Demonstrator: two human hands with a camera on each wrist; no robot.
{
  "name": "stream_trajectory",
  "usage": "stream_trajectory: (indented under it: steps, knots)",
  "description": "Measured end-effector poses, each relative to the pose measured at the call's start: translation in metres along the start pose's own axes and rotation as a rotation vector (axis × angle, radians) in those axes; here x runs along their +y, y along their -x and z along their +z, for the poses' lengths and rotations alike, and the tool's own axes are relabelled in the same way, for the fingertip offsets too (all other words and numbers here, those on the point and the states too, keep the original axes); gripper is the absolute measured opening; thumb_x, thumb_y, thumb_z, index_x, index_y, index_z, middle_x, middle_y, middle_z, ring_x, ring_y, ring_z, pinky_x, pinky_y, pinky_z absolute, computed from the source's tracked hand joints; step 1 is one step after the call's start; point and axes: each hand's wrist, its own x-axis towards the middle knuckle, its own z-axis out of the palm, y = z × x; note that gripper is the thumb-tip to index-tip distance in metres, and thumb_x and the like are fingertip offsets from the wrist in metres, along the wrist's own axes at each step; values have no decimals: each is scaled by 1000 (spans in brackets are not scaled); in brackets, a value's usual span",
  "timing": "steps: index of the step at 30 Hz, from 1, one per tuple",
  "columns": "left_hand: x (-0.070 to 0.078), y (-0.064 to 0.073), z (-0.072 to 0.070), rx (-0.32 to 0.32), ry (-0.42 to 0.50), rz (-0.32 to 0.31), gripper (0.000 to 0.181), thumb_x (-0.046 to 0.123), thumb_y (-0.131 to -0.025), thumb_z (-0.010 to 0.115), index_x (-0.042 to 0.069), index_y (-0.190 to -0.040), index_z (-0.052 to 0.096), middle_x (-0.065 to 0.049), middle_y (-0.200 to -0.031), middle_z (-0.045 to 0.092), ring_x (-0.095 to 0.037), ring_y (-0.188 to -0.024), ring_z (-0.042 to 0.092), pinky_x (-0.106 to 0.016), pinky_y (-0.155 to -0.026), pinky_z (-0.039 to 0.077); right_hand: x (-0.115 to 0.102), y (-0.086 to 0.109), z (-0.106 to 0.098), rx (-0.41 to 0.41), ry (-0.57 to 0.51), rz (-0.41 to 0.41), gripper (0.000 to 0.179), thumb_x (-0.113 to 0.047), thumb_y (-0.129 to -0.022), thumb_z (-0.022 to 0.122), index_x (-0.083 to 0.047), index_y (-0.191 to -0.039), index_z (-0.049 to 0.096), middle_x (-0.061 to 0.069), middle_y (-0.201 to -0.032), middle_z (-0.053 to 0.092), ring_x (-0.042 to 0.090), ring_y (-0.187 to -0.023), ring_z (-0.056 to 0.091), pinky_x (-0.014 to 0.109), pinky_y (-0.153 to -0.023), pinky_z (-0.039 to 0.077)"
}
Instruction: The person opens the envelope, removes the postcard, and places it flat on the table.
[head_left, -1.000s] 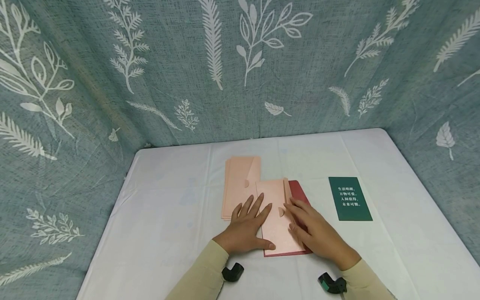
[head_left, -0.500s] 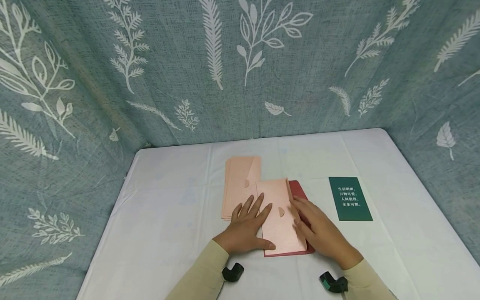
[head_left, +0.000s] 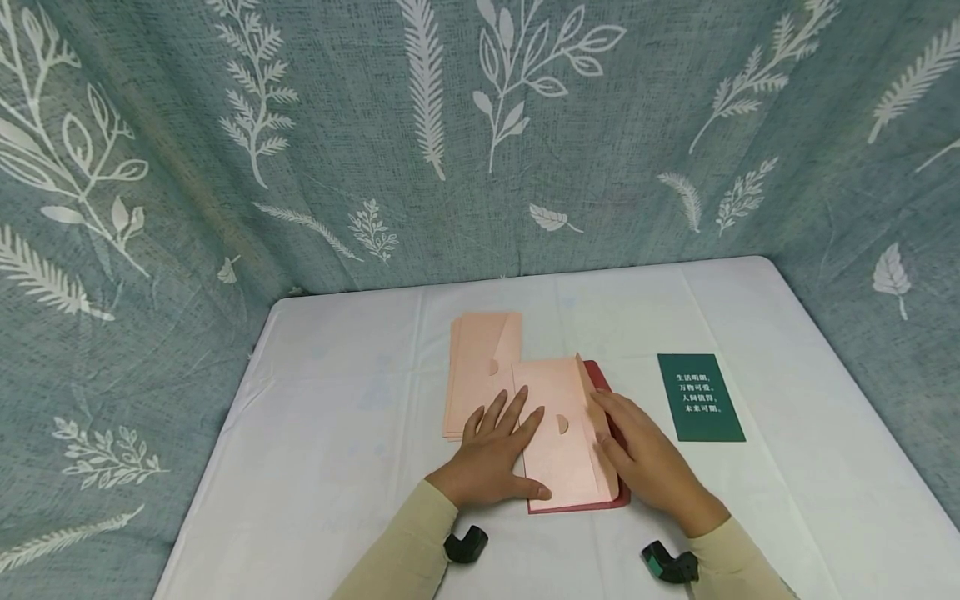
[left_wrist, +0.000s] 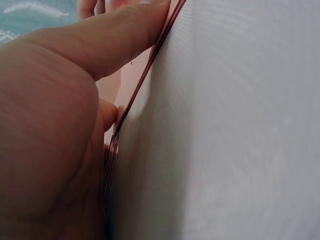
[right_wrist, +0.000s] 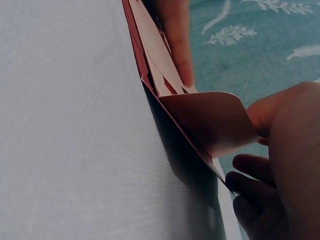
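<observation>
A pale pink envelope (head_left: 551, 392) lies on a red one (head_left: 615, 433), whose edge shows at the right and bottom. My left hand (head_left: 487, 458) rests flat with fingers spread across the pink envelope's left side; its thumb presses near the lower edge. On the right, my right hand (head_left: 652, 458) holds the raised flap (right_wrist: 210, 117) at its free edge, with the thumb (right_wrist: 285, 107) against it and the other fingers curled below. The flap stands up at an angle from the envelope. What lies inside is hidden.
Several more pink envelopes (head_left: 472, 375) lie stacked behind the left hand, partly under the front one. A dark green card (head_left: 701, 398) with white writing lies to the right. A white cloth (head_left: 337, 417) covers the table, and a leaf-patterned curtain (head_left: 465, 142) hangs around it.
My right hand has moved slightly to the right, and the flap has swung outward with it, opening wider. The left hand has stayed in place.
</observation>
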Motion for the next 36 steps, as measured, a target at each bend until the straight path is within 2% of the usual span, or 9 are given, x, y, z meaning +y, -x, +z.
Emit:
stream_trajectory:
  steps: [13,36]
  knots:
    - [-1,0,1,-2,4,-7,115,68,-89,80,21,-176,21,-3,-182,-9,-31,-165,-13,-64,-125,-1,-5,0,-1,22,0,12,58,-9,-108,65,-3,-163,47,17,-162,50,40,-150,44,64,-117,38]
    - [-1,0,1,-8,3,-8,115,67,-90,80,22,-176,20,-3,-182,-10,-30,-164,-14,-63,-125,-2,1,1,0,49,58,20,55,-4,-107,65,1,-159,51,22,-159,51,42,-148,47,63,-115,40]
